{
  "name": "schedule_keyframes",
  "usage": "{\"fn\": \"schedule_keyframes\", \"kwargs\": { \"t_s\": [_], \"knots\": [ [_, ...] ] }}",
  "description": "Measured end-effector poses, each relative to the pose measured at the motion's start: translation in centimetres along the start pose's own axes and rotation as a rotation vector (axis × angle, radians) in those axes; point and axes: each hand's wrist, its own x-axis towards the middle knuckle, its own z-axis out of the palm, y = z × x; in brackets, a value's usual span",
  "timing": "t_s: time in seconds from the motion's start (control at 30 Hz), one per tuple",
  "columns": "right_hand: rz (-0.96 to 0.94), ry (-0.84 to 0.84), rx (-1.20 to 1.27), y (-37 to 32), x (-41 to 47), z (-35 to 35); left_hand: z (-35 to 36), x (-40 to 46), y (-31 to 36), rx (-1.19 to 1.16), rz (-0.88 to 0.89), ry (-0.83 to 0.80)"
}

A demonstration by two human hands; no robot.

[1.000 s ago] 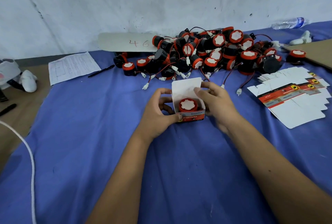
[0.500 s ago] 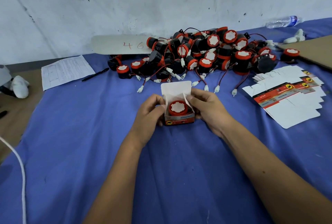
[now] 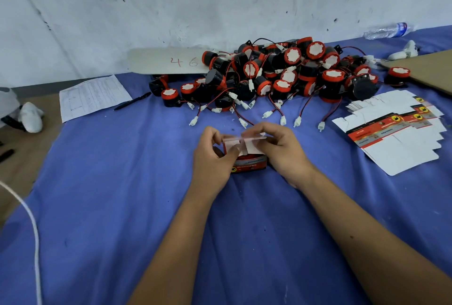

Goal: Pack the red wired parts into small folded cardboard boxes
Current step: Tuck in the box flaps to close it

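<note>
A blue cloth covers the desk (image 3: 102, 207), and across the upper centre of the frame lies the heap of red wired parts (image 3: 281, 77), their white plugs trailing toward the viewer. At the right edge sits a fanned stack of flat box blanks (image 3: 396, 141), not yet folded. In the middle of the frame stands the small cardboard box (image 3: 249, 166), its red printed side facing the camera; the part inside is hidden under the white flaps, so the step in hand looks to be closing the top. The left hand (image 3: 215, 155) pinches the near flap between thumb and curled fingers, and the right hand (image 3: 281, 150) pinches the far lid flap and bends it over. Next, by my reading, the lid's tongue must be tucked into the front wall while the side flaps are held down.
</note>
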Motion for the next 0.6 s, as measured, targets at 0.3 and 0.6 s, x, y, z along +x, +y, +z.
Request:
{"fn": "schedule_keyframes", "kwargs": {
  "t_s": [0.3,0.6],
  "knots": [
    [0.057,-0.192,-0.104,-1.4,-0.7,-1.3,-1.6,0.3,-0.2,-0.047,-0.027,-0.087],
    [-0.043,-0.172,-0.316,-0.3,-0.7,-1.3,-3.5,0.7,-0.4,-0.239,-0.152,-0.289]
  ]
}}
